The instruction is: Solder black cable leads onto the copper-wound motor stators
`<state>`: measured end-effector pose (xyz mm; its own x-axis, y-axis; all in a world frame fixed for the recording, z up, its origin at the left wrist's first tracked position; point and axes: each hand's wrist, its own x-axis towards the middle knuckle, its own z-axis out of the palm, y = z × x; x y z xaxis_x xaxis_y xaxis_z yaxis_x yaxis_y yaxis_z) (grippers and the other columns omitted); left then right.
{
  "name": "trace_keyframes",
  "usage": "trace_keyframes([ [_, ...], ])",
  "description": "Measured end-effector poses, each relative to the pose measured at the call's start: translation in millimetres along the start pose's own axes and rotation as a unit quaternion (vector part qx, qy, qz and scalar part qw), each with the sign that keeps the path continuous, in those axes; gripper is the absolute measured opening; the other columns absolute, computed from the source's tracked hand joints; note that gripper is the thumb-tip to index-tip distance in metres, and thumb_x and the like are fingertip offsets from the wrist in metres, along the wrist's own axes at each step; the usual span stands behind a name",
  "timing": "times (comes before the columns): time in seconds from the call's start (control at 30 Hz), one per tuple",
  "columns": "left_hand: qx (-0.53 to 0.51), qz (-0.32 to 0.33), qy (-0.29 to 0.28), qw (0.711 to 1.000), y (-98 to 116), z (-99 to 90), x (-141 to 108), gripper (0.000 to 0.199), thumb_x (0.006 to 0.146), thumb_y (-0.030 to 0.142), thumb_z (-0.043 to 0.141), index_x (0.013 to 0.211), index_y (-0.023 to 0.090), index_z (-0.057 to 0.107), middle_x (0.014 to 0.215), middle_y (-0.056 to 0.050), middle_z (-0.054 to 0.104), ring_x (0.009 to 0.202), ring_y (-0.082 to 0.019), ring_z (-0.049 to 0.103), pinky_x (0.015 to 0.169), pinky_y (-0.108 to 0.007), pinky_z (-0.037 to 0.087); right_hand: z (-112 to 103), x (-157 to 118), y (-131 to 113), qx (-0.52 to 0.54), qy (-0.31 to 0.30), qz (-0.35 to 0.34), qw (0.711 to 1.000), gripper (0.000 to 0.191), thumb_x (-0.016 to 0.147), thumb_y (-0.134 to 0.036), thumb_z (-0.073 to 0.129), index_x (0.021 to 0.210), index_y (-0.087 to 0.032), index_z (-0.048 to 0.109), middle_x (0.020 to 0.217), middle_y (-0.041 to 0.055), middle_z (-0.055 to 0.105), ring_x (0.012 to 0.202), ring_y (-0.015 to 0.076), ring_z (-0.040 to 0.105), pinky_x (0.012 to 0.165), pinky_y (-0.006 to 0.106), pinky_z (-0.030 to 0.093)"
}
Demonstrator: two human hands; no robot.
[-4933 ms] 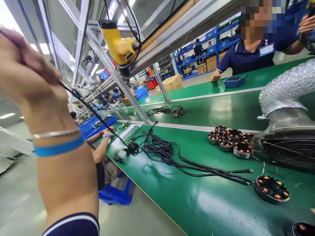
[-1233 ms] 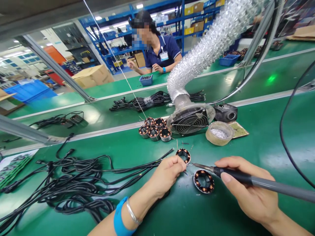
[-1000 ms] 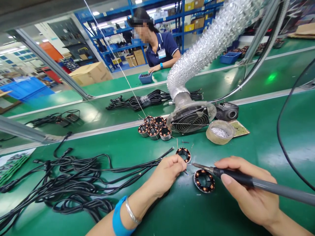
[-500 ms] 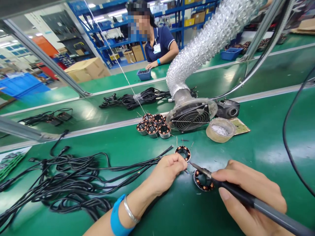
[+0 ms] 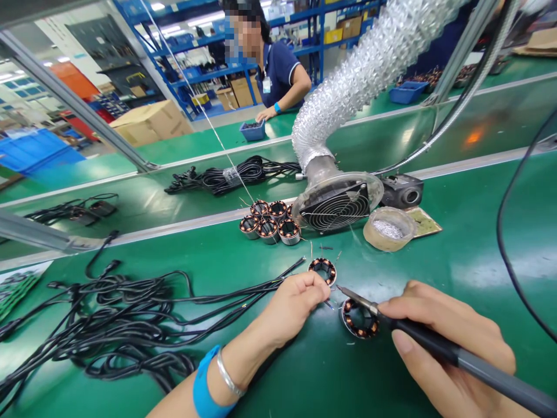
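My right hand (image 5: 452,342) grips a soldering iron (image 5: 429,337) by its black handle. The iron's tip points left, close to the fingertips of my left hand (image 5: 300,302). Those fingers are pinched on a thin wire (image 5: 330,304), whose short ends stick out beside them; the rest of it is hidden by the hand. Just beyond the pinch lies a copper-wound stator (image 5: 322,270). A second stator (image 5: 359,319) sits under the iron's metal shaft, partly covered by it. Whether the tip touches the wire is too small to tell.
Several stators (image 5: 268,231) stand grouped near a round fume-extractor fan (image 5: 337,209) with a silver duct (image 5: 343,87). Right of it is a bowl of solder bits (image 5: 389,231). Black cables (image 5: 130,313) spread over the left. Across the bench a person (image 5: 282,75) has a hand at a blue bin (image 5: 252,131).
The soldering iron's tip has drawn slightly back from my left fingers, and my right hand has shifted a little right. A wisp of smoke now shows near the fan. My left hand stays put.
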<state>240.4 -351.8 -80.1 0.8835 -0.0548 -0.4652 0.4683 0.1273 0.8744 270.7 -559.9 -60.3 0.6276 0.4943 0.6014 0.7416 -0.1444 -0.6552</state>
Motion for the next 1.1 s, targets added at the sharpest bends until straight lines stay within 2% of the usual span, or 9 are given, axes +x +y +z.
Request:
trace_keyframes([
  [0.2, -0.003, 0.004, -0.003, 1.000, 0.6, 0.1, 0.7, 0.027, 0.073, 0.039, 0.068, 0.066, 0.017, 0.052, 0.047, 0.011, 0.030, 0.044, -0.006, 0.019, 0.046, -0.021, 0.016, -1.4, -0.4, 3.3, 0.003, 0.028, -0.014, 1.000, 0.030, 0.081, -0.007, 0.053, 0.106, -0.020, 0.062, 0.071, 0.0018, 0.060, 0.058, 0.0150, 0.055, 0.051, 0.029, 0.047],
  [0.37, 0.008, 0.002, -0.025, 1.000, 1.4, -0.9, -2.3, 0.037, 0.074, 0.049, 0.068, 0.067, 0.018, 0.050, 0.048, 0.012, 0.026, 0.044, -0.006, 0.017, 0.046, -0.022, 0.013, 7.8, -5.3, 17.2, -0.011, 0.067, -0.018, 0.998, 0.043, 0.087, -0.005, 0.055, 0.126, -0.022, 0.057, 0.072, -0.0012, 0.064, 0.054, 0.0117, 0.058, 0.049, 0.024, 0.048],
  [0.43, 0.021, 0.005, -0.042, 0.999, 1.8, -1.1, -5.4, 0.041, 0.075, 0.055, 0.067, 0.068, 0.018, 0.050, 0.050, 0.011, 0.026, 0.045, -0.006, 0.017, 0.047, -0.023, 0.013, 15.4, -3.0, 21.0, -0.022, 0.039, -0.014, 0.999, 0.039, 0.089, -0.004, 0.056, 0.123, -0.022, 0.059, 0.076, -0.0015, 0.068, 0.056, 0.0108, 0.061, 0.054, 0.023, 0.051],
  [0.53, 0.039, 0.023, -0.078, 0.996, 2.4, -1.6, -10.4, 0.047, 0.076, 0.062, 0.064, 0.069, 0.019, 0.048, 0.052, 0.010, 0.029, 0.047, -0.007, 0.020, 0.047, -0.024, 0.015, 27.3, 4.6, 23.5, -0.022, -0.022, -0.046, 0.998, 0.029, 0.088, -0.005, 0.057, 0.112, -0.020, 0.063, 0.091, 0.0031, 0.072, 0.069, 0.0137, 0.067, 0.064, 0.025, 0.054],
  [0.6, 0.059, 0.038, -0.095, 0.993, 3.0, -2.6, -13.5, 0.048, 0.078, 0.064, 0.061, 0.070, 0.019, 0.046, 0.054, 0.009, 0.033, 0.050, -0.008, 0.024, 0.049, -0.024, 0.018, 32.6, 8.7, 23.8, -0.019, -0.045, -0.067, 0.997, 0.027, 0.088, -0.003, 0.054, 0.108, -0.020, 0.063, 0.086, 0.0022, 0.072, 0.067, 0.0135, 0.065, 0.062, 0.025, 0.053],
  [0.67, 0.101, 0.060, -0.100, 0.988, 3.6, -3.8, -16.2, 0.044, 0.084, 0.060, 0.057, 0.072, 0.019, 0.047, 0.059, 0.006, 0.040, 0.055, -0.010, 0.031, 0.053, -0.024, 0.024, 34.3, 10.0, 23.3, -0.018, -0.043, -0.076, 0.996, 0.027, 0.088, -0.003, 0.052, 0.106, -0.020, 0.063, 0.076, 0.0002, 0.068, 0.062, 0.0126, 0.061, 0.058, 0.024, 0.050],
  [0.8, 0.187, 0.107, -0.069, 0.974, 2.8, -3.8, -19.5, 0.031, 0.092, 0.045, 0.051, 0.080, 0.017, 0.054, 0.073, 0.001, 0.050, 0.069, -0.013, 0.041, 0.065, -0.025, 0.032, 30.6, 5.6, 22.2, -0.010, -0.037, -0.066, 0.997, 0.023, 0.087, -0.004, 0.054, 0.102, -0.019, 0.061, 0.075, 0.0014, 0.065, 0.061, 0.0130, 0.058, 0.059, 0.025, 0.048],
  [0.93, 0.107, 0.087, -0.038, 0.990, -1.9, 0.4, -19.3, 0.037, 0.088, 0.050, 0.056, 0.072, 0.018, 0.050, 0.064, 0.003, 0.050, 0.060, -0.011, 0.039, 0.058, -0.023, 0.030, 29.5, 1.6, 22.2, -0.014, -0.050, -0.069, 0.996, 0.027, 0.086, -0.003, 0.054, 0.106, -0.020, 0.060, 0.073, 0.0002, 0.063, 0.059, 0.0127, 0.054, 0.056, 0.025, 0.046],
  [1.1, -0.048, -0.031, -0.040, 0.998, -8.9, 6.5, -21.4, 0.043, 0.078, 0.057, 0.065, 0.067, 0.019, 0.046, 0.047, 0.010, 0.039, 0.036, -0.004, 0.015, 0.038, -0.022, 0.009, 34.2, 0.7, 21.4, -0.028, -0.036, -0.084, 0.995, 0.030, 0.086, -0.002, 0.052, 0.109, -0.020, 0.060, 0.070, -0.0007, 0.061, 0.058, 0.0124, 0.052, 0.056, 0.024, 0.046],
])
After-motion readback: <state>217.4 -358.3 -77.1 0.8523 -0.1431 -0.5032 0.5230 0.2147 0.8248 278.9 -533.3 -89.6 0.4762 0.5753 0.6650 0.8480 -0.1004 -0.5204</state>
